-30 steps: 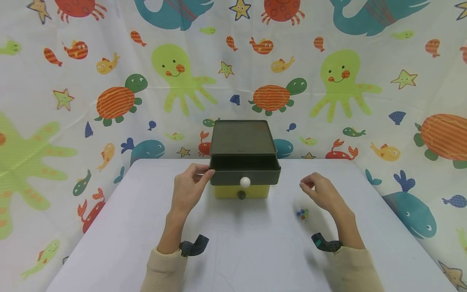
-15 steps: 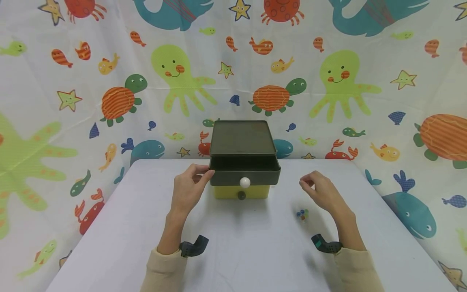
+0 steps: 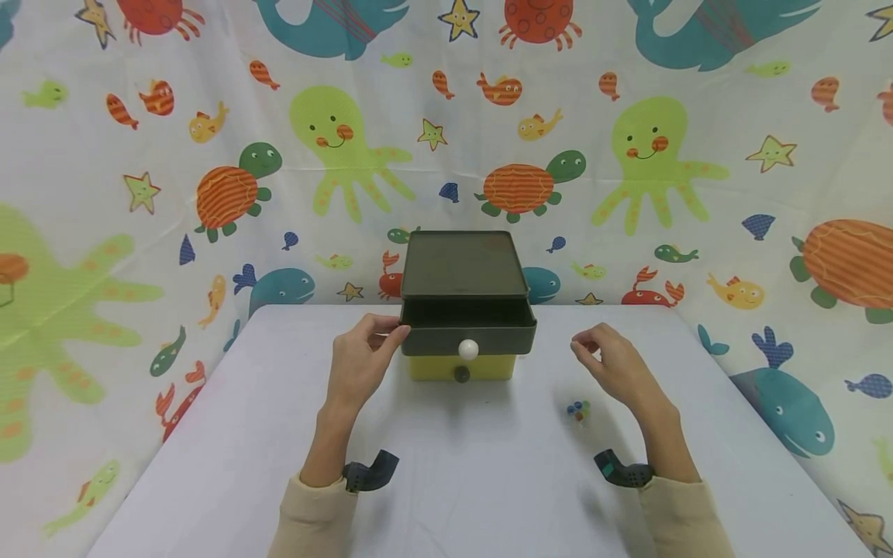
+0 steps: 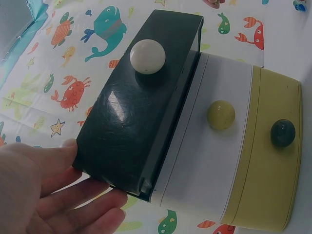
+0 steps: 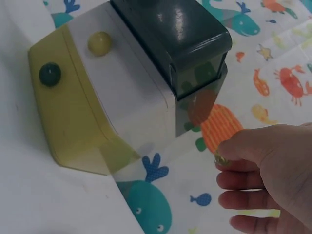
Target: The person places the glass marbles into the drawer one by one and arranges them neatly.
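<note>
A small cabinet stands mid-table, its dark green top drawer point(image 3: 432, 341) pulled out and the inside in shadow. My left hand point(image 3: 359, 356) grips that drawer's left front corner. In the left wrist view, the thumb point(image 4: 66, 151) lies against the corner, other fingers below it. To the right of the cabinet my right hand point(image 3: 614, 368) hangs above the table. Between its thumb and forefinger it pinches a tiny, shiny yellow-green marble point(image 5: 221, 159), mostly covered by the fingers. Several coloured marbles point(image 3: 577, 410) lie on the table below that hand.
Below the drawer, a white drawer point(image 4: 195, 146) with a yellow knob and a yellow drawer point(image 4: 265, 170) with a dark green knob are both closed. A patterned sea-animal curtain point(image 3: 460, 139) hangs behind the white table point(image 3: 460, 480).
My right hand has drifted very slightly up and left. The left hand and the pulled-out drawer look the same. At the left, the curtain has shifted a little.
</note>
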`<state>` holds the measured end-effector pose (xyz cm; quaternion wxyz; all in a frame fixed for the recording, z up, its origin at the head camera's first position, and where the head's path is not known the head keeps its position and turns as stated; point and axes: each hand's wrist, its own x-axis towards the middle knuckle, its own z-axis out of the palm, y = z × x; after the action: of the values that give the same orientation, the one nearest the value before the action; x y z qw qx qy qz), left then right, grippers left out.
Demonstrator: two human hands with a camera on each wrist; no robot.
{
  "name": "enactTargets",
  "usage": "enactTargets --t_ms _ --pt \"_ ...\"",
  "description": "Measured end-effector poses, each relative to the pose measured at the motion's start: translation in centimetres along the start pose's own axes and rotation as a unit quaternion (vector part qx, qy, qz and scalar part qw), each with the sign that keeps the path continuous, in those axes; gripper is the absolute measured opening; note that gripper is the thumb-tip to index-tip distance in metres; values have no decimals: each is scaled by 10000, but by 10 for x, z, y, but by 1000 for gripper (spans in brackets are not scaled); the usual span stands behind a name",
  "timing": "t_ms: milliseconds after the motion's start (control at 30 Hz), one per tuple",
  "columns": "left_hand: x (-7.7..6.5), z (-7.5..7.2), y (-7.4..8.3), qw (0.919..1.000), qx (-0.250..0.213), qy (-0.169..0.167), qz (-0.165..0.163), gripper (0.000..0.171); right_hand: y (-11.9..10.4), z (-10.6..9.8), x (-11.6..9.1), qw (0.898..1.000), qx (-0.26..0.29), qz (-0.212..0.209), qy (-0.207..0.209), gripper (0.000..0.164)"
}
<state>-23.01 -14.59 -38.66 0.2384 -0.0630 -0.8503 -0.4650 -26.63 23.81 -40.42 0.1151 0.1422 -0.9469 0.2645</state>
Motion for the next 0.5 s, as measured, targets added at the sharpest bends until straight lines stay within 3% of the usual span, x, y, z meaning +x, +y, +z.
enactTargets --t_ms 500 --pt "0 0 -1 10000 10 2 67 32 -9 -1 -1 9987 33 -208 467 27"
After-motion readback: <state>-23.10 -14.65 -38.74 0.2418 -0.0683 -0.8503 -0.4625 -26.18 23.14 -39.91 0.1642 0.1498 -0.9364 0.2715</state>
